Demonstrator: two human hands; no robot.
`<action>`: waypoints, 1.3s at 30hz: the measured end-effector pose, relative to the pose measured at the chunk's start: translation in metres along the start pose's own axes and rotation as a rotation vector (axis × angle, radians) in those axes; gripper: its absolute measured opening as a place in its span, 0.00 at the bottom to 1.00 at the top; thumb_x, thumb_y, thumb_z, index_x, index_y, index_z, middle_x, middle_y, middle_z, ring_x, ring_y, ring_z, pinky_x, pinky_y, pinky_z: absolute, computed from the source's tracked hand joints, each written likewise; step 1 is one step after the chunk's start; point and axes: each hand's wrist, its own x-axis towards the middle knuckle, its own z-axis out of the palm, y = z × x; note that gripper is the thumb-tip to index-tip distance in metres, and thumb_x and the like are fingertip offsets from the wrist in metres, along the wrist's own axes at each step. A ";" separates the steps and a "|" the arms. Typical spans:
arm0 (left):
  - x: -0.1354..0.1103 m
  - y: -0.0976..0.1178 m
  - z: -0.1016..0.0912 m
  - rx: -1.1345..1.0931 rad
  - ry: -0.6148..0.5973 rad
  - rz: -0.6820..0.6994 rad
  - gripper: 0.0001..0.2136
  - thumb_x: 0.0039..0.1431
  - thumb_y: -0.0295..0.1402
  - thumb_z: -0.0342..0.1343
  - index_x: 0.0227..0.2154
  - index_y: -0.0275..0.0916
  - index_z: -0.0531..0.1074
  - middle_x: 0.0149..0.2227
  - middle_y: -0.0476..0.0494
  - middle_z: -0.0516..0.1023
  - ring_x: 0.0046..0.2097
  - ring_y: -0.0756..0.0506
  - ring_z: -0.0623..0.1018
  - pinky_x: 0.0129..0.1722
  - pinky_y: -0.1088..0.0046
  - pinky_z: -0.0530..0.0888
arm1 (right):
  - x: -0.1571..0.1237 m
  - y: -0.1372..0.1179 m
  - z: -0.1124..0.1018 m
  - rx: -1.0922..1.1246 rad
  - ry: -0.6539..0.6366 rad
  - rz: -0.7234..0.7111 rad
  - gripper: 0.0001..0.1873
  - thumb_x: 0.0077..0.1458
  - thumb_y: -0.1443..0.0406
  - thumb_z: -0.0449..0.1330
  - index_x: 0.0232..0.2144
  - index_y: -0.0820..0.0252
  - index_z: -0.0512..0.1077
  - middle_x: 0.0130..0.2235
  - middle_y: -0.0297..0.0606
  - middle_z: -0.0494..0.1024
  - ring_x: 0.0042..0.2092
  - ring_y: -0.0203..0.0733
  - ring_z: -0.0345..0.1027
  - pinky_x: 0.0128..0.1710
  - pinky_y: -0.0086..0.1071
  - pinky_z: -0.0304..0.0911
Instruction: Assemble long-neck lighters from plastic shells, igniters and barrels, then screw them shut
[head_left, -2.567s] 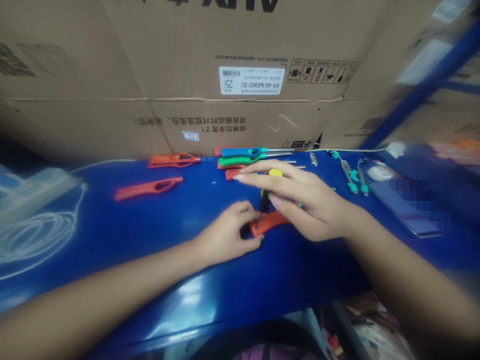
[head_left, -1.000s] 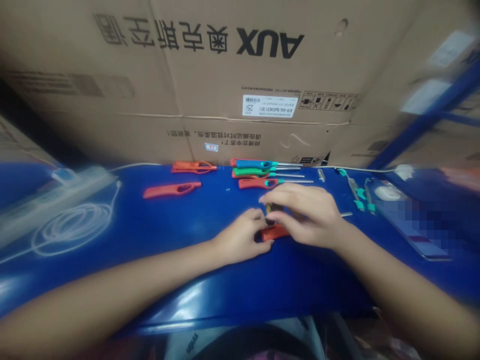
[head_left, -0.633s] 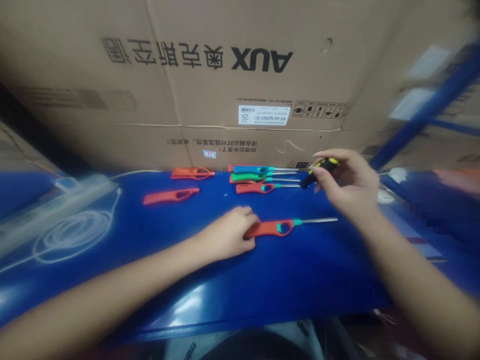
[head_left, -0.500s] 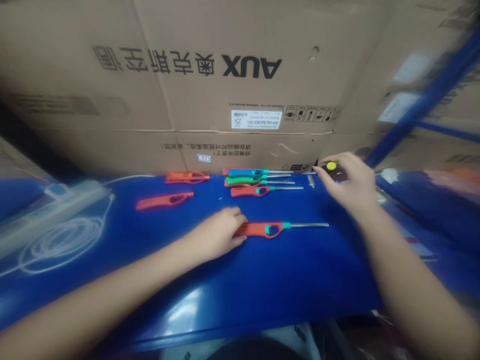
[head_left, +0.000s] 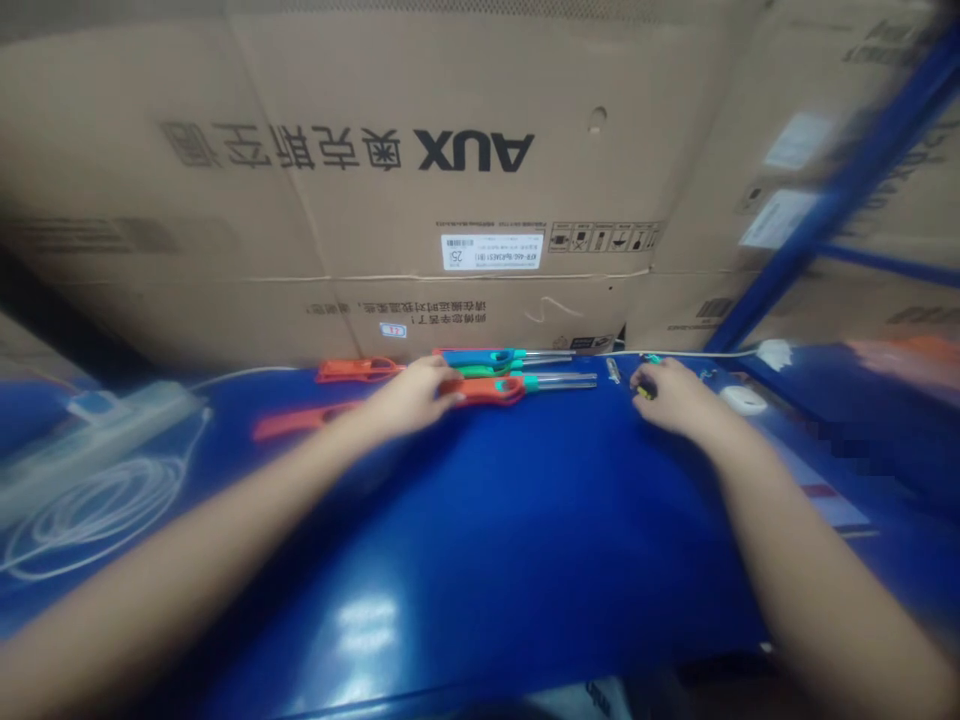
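My left hand (head_left: 424,395) is closed around the handle end of a red gas lighter (head_left: 487,390), at the near side of a row of lighters by the back wall. A blue lighter (head_left: 472,357) and a green one (head_left: 480,371) lie beside it, their metal tubes pointing right. My right hand (head_left: 679,395) is closed on a dark tool with a yellow end (head_left: 645,388), low over the table; its kind is mostly hidden. Near its fingertips lies a small metallic piece (head_left: 613,371). Left of the row are an orange handle shell (head_left: 356,370) and a blurred red one (head_left: 300,424).
A large cardboard sheet (head_left: 337,220) stands behind the blue table (head_left: 525,560). At the left are a power strip (head_left: 112,430) and a coiled white cable (head_left: 97,520). A white object (head_left: 742,400) and a flat sheet (head_left: 817,480) lie at the right, near a blue post (head_left: 832,200).
My left hand has carried the red lighter from the middle of the table back to the row. My right hand has come down slightly with the dark tool.
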 end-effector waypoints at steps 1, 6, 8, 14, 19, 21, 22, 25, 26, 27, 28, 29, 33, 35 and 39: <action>0.004 -0.003 0.004 0.005 0.004 -0.007 0.12 0.64 0.35 0.54 0.43 0.34 0.77 0.43 0.34 0.76 0.47 0.37 0.77 0.51 0.57 0.74 | 0.000 0.002 0.004 -0.010 -0.053 0.007 0.15 0.51 0.68 0.58 0.41 0.62 0.77 0.44 0.50 0.74 0.43 0.52 0.72 0.45 0.39 0.65; 0.014 -0.008 0.021 0.022 0.022 -0.020 0.12 0.64 0.36 0.55 0.43 0.35 0.77 0.43 0.36 0.77 0.45 0.39 0.78 0.49 0.61 0.76 | -0.004 0.000 0.010 -0.048 -0.238 -0.008 0.20 0.51 0.70 0.58 0.47 0.59 0.74 0.46 0.47 0.73 0.43 0.48 0.72 0.42 0.37 0.65; 0.014 -0.007 0.025 0.032 0.038 -0.022 0.13 0.64 0.37 0.55 0.45 0.36 0.77 0.44 0.36 0.78 0.46 0.39 0.78 0.50 0.61 0.75 | -0.006 -0.005 0.007 -0.067 -0.266 -0.005 0.21 0.54 0.67 0.56 0.51 0.59 0.72 0.49 0.49 0.72 0.45 0.51 0.72 0.43 0.39 0.65; 0.010 -0.001 0.026 0.096 0.076 -0.021 0.13 0.64 0.38 0.54 0.46 0.37 0.77 0.45 0.36 0.77 0.49 0.38 0.76 0.50 0.60 0.74 | -0.010 -0.013 0.001 -0.106 -0.311 -0.019 0.24 0.61 0.60 0.53 0.57 0.62 0.68 0.54 0.55 0.70 0.52 0.59 0.70 0.48 0.45 0.65; 0.008 0.005 0.026 0.127 0.093 -0.036 0.15 0.65 0.39 0.53 0.47 0.37 0.77 0.45 0.35 0.77 0.48 0.37 0.77 0.48 0.61 0.75 | -0.009 -0.012 0.004 -0.125 -0.312 -0.045 0.25 0.62 0.58 0.53 0.58 0.64 0.67 0.53 0.57 0.70 0.53 0.61 0.70 0.51 0.48 0.63; 0.007 0.006 0.026 0.135 0.096 -0.039 0.15 0.65 0.39 0.54 0.46 0.37 0.77 0.45 0.36 0.77 0.48 0.37 0.77 0.47 0.61 0.75 | -0.009 -0.012 0.005 -0.129 -0.305 -0.051 0.25 0.62 0.57 0.53 0.58 0.64 0.67 0.53 0.56 0.71 0.53 0.61 0.71 0.51 0.47 0.64; 0.006 0.007 0.026 0.140 0.100 -0.041 0.14 0.64 0.39 0.54 0.47 0.37 0.77 0.46 0.36 0.77 0.48 0.37 0.77 0.47 0.61 0.75 | -0.009 -0.011 0.006 -0.131 -0.301 -0.053 0.26 0.62 0.57 0.53 0.58 0.64 0.67 0.53 0.56 0.71 0.52 0.60 0.71 0.50 0.47 0.64; 0.004 0.010 0.025 0.156 0.117 -0.049 0.15 0.63 0.38 0.55 0.49 0.38 0.76 0.48 0.37 0.76 0.50 0.38 0.77 0.49 0.62 0.75 | -0.009 -0.010 0.009 -0.135 -0.279 -0.059 0.25 0.62 0.57 0.53 0.58 0.63 0.68 0.53 0.56 0.72 0.52 0.60 0.71 0.50 0.47 0.65; 0.002 0.010 0.024 0.161 0.123 -0.053 0.16 0.64 0.39 0.55 0.50 0.39 0.75 0.49 0.37 0.76 0.50 0.38 0.76 0.50 0.62 0.75 | -0.008 -0.009 0.010 -0.136 -0.265 -0.066 0.25 0.62 0.57 0.54 0.57 0.62 0.69 0.52 0.55 0.72 0.52 0.60 0.71 0.50 0.48 0.65; 0.000 0.011 0.022 0.167 0.128 -0.058 0.16 0.64 0.39 0.54 0.51 0.38 0.75 0.50 0.37 0.75 0.51 0.38 0.76 0.51 0.61 0.74 | -0.008 -0.008 0.012 -0.138 -0.248 -0.075 0.25 0.62 0.57 0.54 0.56 0.62 0.70 0.53 0.56 0.72 0.52 0.60 0.71 0.50 0.48 0.65; -0.003 0.010 0.019 0.173 0.131 -0.065 0.16 0.65 0.39 0.53 0.51 0.38 0.75 0.51 0.36 0.75 0.52 0.38 0.75 0.52 0.61 0.74 | -0.008 -0.008 0.013 -0.139 -0.226 -0.086 0.24 0.61 0.56 0.54 0.56 0.62 0.70 0.53 0.56 0.71 0.52 0.61 0.70 0.50 0.49 0.65; -0.008 0.009 0.015 0.179 0.132 -0.075 0.17 0.66 0.40 0.52 0.51 0.37 0.75 0.51 0.36 0.75 0.52 0.37 0.75 0.53 0.60 0.73 | -0.007 -0.008 0.013 -0.140 -0.203 -0.100 0.24 0.61 0.56 0.55 0.56 0.62 0.71 0.55 0.57 0.70 0.53 0.62 0.69 0.51 0.50 0.65; -0.036 -0.010 -0.011 0.205 0.102 -0.132 0.20 0.65 0.42 0.51 0.53 0.35 0.74 0.52 0.32 0.75 0.53 0.34 0.75 0.54 0.55 0.72 | -0.008 -0.014 0.010 -0.127 -0.099 -0.173 0.25 0.63 0.56 0.52 0.57 0.63 0.69 0.61 0.57 0.64 0.59 0.64 0.63 0.56 0.52 0.62; -0.055 -0.026 -0.028 0.207 0.056 -0.147 0.22 0.63 0.43 0.53 0.55 0.36 0.72 0.53 0.32 0.76 0.54 0.33 0.75 0.54 0.55 0.71 | -0.011 -0.021 0.008 -0.072 -0.034 -0.278 0.24 0.65 0.56 0.51 0.56 0.63 0.70 0.62 0.54 0.65 0.61 0.61 0.61 0.59 0.51 0.61; -0.090 -0.063 -0.059 0.119 -0.145 -0.260 0.29 0.54 0.46 0.59 0.58 0.42 0.69 0.56 0.36 0.75 0.54 0.34 0.75 0.53 0.60 0.71 | -0.020 -0.046 0.007 0.126 0.097 -0.581 0.18 0.66 0.59 0.52 0.48 0.62 0.75 0.56 0.52 0.70 0.60 0.57 0.63 0.59 0.52 0.62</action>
